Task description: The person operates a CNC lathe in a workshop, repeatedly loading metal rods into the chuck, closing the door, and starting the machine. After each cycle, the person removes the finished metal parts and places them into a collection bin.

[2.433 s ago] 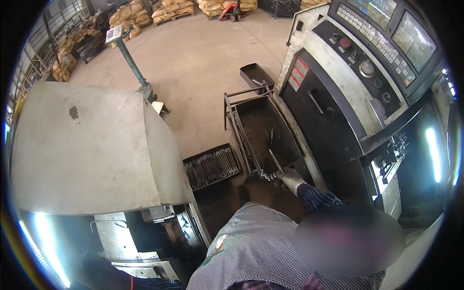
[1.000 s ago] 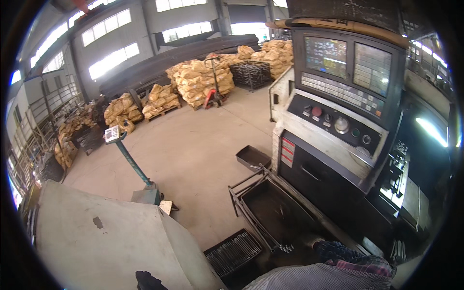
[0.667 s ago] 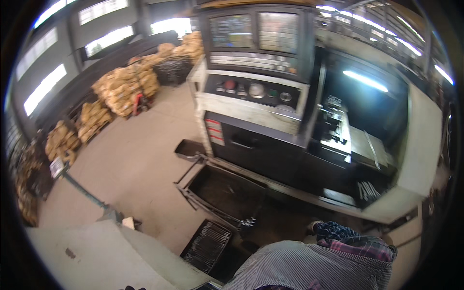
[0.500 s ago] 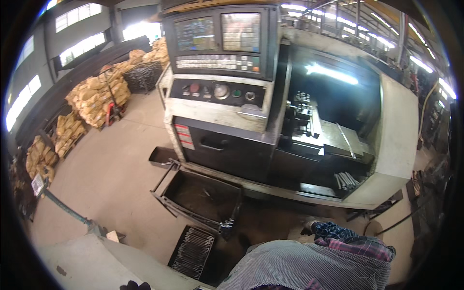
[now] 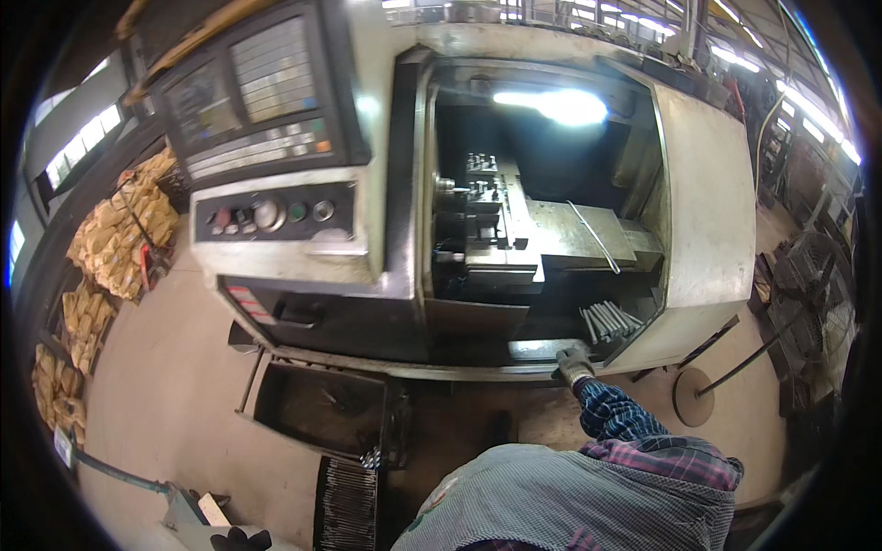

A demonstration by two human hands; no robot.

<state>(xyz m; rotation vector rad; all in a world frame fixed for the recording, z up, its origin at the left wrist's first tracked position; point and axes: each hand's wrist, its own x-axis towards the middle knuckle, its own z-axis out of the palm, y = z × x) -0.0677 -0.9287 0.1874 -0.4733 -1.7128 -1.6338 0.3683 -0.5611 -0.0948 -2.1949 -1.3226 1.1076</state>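
Note:
My right hand (image 5: 575,365), in a greyish glove, reaches to the front sill of a lathe's opening, at the end of a plaid sleeve (image 5: 617,410). Its thumb stands apart from the other fingers, and nothing shows in the hand. Just beyond it, several metal rods (image 5: 608,322) lie in a loose bundle at the bottom of the opening. Beside the fingers is a bright metal plate (image 5: 542,349). Farther in sits the tool block (image 5: 487,197), with a thin light rod (image 5: 593,237) across a flat cover to its right. My left hand is out of view.
A control panel (image 5: 266,119) with buttons fills the upper left. Below stand a dark metal cart (image 5: 317,404) and a crate of rods (image 5: 345,505). A fan (image 5: 808,298) on a round base is at the right; yellow sacks (image 5: 124,230) are piled far left.
My right hand has moved forward from beside my body to the sill near the rods. The view has turned right, so the lathe and carts now appear farther left.

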